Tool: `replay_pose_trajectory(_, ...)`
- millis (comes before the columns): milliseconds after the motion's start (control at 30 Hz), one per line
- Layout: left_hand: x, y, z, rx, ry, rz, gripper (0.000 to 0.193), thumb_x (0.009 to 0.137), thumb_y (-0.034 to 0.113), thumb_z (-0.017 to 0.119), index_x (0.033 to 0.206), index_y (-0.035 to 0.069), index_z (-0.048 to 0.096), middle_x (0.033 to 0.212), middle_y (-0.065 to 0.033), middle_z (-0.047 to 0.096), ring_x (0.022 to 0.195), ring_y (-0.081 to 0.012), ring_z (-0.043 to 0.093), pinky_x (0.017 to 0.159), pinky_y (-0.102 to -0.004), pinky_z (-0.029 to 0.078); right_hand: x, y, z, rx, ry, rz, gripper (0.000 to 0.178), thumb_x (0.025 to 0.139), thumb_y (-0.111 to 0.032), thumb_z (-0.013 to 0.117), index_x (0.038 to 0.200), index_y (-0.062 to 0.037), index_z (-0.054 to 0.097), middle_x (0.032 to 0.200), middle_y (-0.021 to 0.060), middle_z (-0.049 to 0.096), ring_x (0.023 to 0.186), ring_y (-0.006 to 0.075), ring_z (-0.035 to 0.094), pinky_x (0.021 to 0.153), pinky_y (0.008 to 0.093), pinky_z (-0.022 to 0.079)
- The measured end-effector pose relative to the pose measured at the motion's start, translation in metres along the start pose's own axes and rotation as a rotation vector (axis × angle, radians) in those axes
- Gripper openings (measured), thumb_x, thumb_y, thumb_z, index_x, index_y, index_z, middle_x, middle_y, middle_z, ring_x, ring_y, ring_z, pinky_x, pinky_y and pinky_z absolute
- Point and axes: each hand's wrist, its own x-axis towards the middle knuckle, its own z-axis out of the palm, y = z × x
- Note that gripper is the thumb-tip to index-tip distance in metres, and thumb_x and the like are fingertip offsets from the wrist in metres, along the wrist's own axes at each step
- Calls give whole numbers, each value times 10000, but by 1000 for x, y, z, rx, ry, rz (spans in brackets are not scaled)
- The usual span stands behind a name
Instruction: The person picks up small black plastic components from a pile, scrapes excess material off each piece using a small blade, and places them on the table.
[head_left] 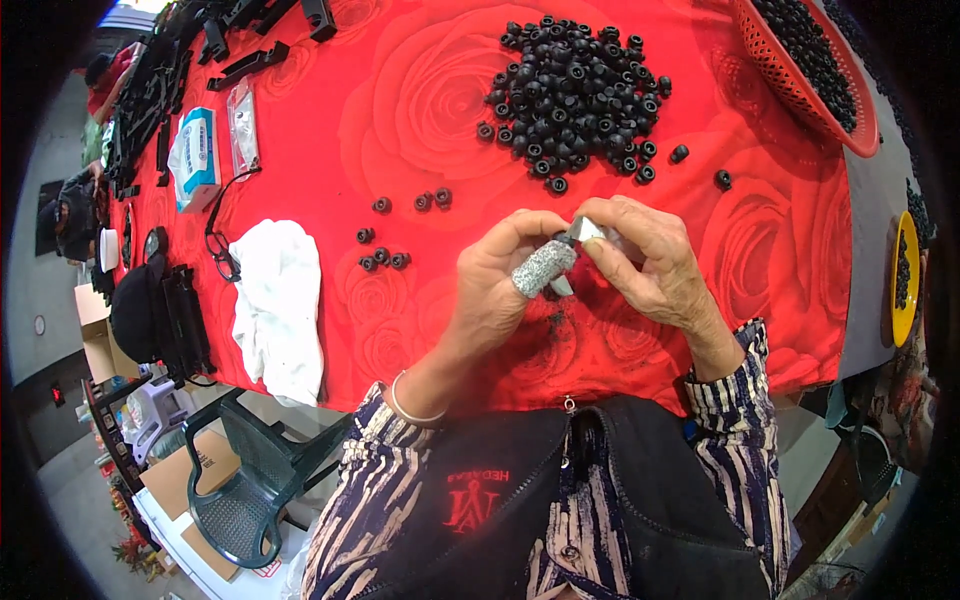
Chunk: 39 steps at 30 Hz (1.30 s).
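Observation:
My left hand and my right hand meet above the near edge of a red rose-patterned tablecloth. The left thumb wears a grey speckled finger cot and pinches a small black rubber part, mostly hidden. My right hand holds a small silvery blade-like tool against that part. A pile of black rubber rings lies just beyond the hands. A few loose rings lie to the left.
A red plastic basket of black parts sits far right, a yellow dish beside it. White cloth, glasses, a tissue pack and black plastic brackets lie left. A green chair stands below the table.

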Motion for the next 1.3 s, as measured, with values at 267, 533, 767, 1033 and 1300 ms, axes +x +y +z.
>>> replay_pose_trajectory(267,0,-2,-3,-9,-38,-25,224,858,68,575,1054,-27,523,898,-38,541,734,-90,551,607,-216,475,0,7,4,-19,36,-91,189,782,-8,576,970,13,570,703,55,516,533,110,474,465,243,356)
replay_pose_trajectory(533,-1,-2,-4,-10,-66,-29,216,865,72,566,1051,-24,513,901,-29,521,749,-82,539,621,-210,462,1,3,0,-18,-17,-68,203,766,-3,587,966,21,568,698,63,517,538,120,483,468,242,366)
replay_pose_trajectory(767,-1,-5,-1,9,-74,25,218,873,75,554,1059,-23,498,913,-25,506,764,-76,526,623,-213,463,0,2,1,-18,-8,-23,219,747,-20,600,962,14,572,677,108,513,566,219,524,506,312,406)
replay_pose_trajectory(1033,-3,-7,-1,25,-70,30,225,888,89,535,1078,-20,485,911,-27,517,772,-72,517,632,-216,462,-1,10,2,-61,-11,-104,215,767,13,577,980,27,560,689,64,497,533,126,486,463,245,376)
replay_pose_trajectory(1300,-4,-3,2,16,16,19,240,849,55,587,1065,-24,514,900,-43,570,753,-85,562,616,-205,486,-4,4,3,95,108,90,226,748,-27,616,965,7,564,716,88,562,595,164,559,531,260,430)
